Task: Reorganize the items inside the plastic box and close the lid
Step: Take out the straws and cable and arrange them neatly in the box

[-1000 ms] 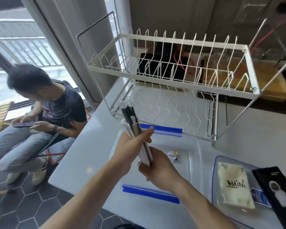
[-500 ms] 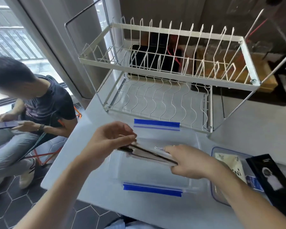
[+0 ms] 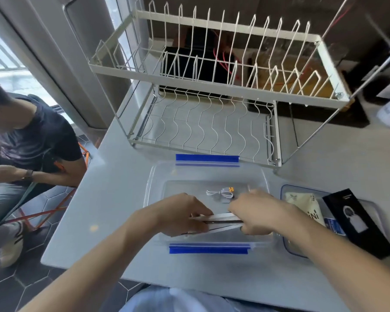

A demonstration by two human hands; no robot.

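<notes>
Clear plastic box [image 3: 154,188] sits on the worktop at 12 o'clock from you. Your left hand [image 3: 180,215] and right hand [image 3: 254,213] each pinch one end of the flat packets [image 3: 222,221], low inside the box near its 6 o'clock wall. Their long axis runs from 9 to 3 o'clock, so both hands are equally near. The lid [image 3: 286,246] waits at 3 o'clock.

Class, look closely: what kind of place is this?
Probably a home kitchen counter: a white two-tier wire dish rack stands on a pale grey countertop beside a window.
</notes>
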